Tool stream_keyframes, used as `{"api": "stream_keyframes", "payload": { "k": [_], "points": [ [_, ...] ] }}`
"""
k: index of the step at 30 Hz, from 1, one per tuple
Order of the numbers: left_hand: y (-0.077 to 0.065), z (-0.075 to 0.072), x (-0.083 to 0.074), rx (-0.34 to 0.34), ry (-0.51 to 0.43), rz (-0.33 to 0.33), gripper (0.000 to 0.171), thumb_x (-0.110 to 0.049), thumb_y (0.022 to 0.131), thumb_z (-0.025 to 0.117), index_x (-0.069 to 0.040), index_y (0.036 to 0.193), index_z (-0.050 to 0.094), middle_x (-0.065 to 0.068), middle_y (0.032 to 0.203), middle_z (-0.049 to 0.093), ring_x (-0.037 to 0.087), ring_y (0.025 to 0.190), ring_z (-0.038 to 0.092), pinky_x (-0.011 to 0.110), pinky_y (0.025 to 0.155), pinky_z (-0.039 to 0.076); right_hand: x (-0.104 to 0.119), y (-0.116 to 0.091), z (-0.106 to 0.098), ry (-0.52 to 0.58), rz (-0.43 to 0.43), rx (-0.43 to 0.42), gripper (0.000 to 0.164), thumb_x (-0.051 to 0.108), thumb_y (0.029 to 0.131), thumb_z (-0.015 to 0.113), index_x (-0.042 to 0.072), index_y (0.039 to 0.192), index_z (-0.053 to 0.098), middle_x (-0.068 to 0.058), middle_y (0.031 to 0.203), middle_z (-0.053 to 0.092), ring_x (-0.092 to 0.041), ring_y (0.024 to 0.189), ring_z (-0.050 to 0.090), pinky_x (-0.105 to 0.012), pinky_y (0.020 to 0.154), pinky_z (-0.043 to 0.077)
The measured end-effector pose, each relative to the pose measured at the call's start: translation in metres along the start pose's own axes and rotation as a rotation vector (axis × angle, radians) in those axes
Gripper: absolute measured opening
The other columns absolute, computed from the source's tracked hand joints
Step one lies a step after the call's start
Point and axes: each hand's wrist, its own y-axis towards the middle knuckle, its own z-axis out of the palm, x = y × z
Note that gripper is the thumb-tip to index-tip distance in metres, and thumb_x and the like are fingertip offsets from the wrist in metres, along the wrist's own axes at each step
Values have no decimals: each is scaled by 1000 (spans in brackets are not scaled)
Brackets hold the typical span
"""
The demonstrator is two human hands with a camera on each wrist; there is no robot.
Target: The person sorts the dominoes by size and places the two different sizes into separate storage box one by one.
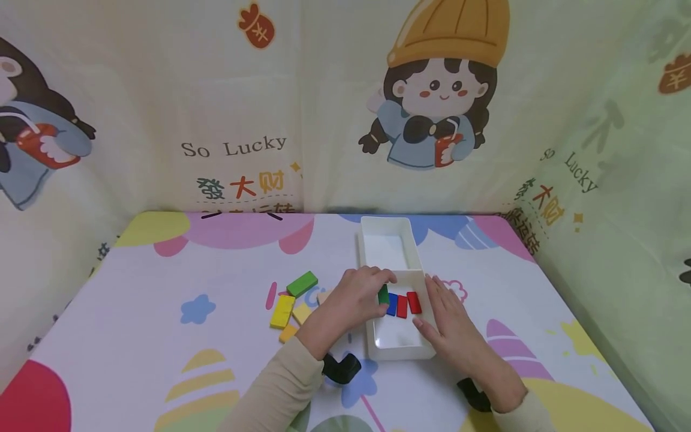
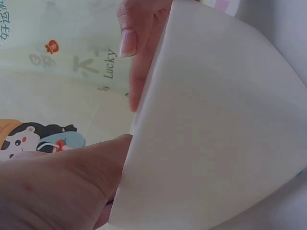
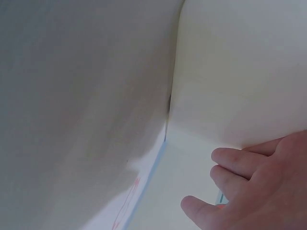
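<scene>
Inside the box (image 1: 402, 353) at nine o'clock, the left hand (image 1: 352, 300) pinches a green block (image 1: 383, 296), while the right hand (image 1: 452, 321), fingers straight, lies along its three o'clock side, probably bracing it.

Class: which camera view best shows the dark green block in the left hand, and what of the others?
The head view: the dark green block shows there, partly covered by the left hand. In the left wrist view the white box seems to hide it; the right wrist view shows none of it.
</scene>
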Motion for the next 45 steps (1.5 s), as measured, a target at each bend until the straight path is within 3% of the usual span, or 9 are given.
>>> {"api": "stream_keyframes", "payload": {
  "k": [8,17,27,36,45],
  "points": [
    [-3,2,2,-49,-23,26,49,-29,86,77,-22,132,60,-1,124,68,17,112,64,37,99,52,0,0,1,2,-12,1,86,47,95,55,12,160,11,-17,165,19,-41,150,18,-71,113,23],
    [-12,-5,6,-96,-247,-6,46,-24,90,72,-23,134,58,-4,129,65,15,118,60,37,101,52,-2,-2,0,2,7,17,87,50,95,54,15,160,9,-17,165,16,-41,150,17,-73,112,22],
    [-31,-11,16,-174,-362,-6,44,-20,90,71,-19,132,59,-3,130,64,16,119,58,34,97,55,-2,-2,0,-2,21,34,89,52,94,53,17,161,6,-16,166,13,-41,151,15,-72,113,20],
    [-45,-9,27,-256,-368,-12,44,-16,90,72,-17,132,59,-2,126,65,16,119,59,32,97,55,-2,-3,0,6,28,32,88,51,94,54,16,161,7,-16,166,13,-41,151,15,-72,113,21],
    [-56,-9,32,-220,-393,-124,43,-18,92,68,-22,134,58,-3,129,63,15,122,57,32,94,56,-4,-4,1,-2,23,26,89,50,94,55,17,161,7,-16,166,13,-41,151,16,-72,112,22]
  ]
}}
